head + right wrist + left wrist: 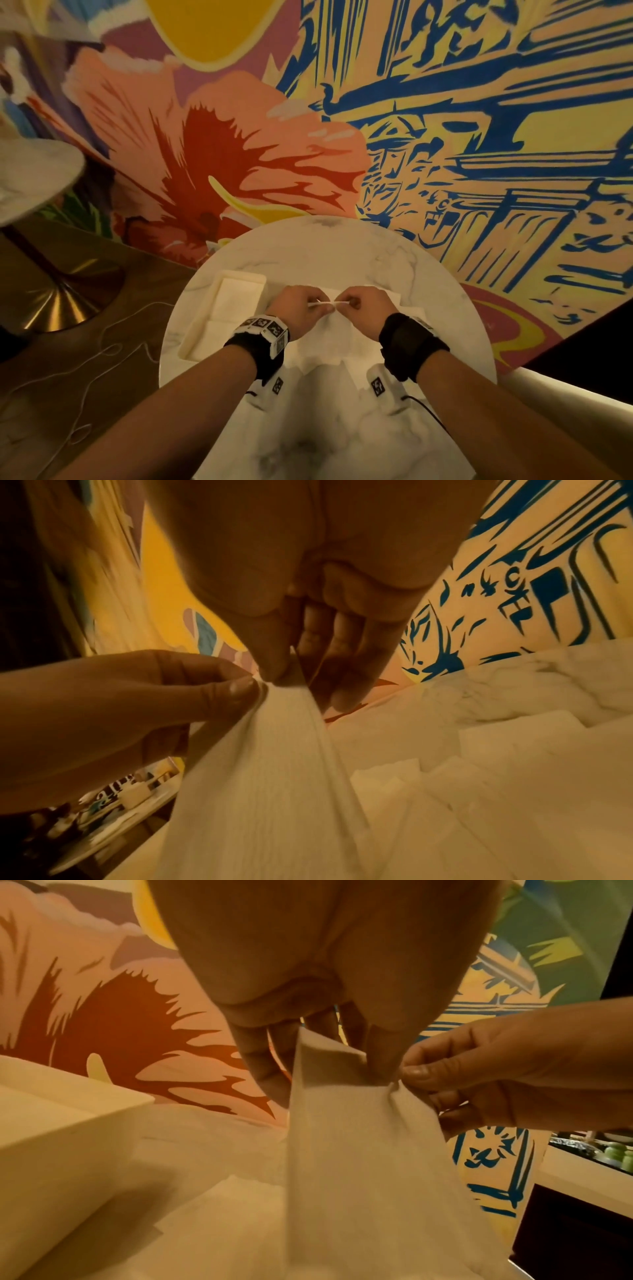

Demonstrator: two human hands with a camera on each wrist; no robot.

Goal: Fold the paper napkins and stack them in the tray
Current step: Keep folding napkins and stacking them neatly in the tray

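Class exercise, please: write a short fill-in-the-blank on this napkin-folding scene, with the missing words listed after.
1. Both hands pinch the top edge of one paper ____.
2. The tray sits on the person's ____ side of the table.
3. The left hand and right hand hold the napkin ____ the table.

Missing words: napkin; left; above

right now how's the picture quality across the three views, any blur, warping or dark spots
Head view: dim warm light, strong wide-angle bending at the edges, table bright, both hands sharp enough. Left wrist view: left hand fills the top, soft and close; napkin fairly clear; tray blurred. Right wrist view: right hand in shadow, left edge dark and smeared.
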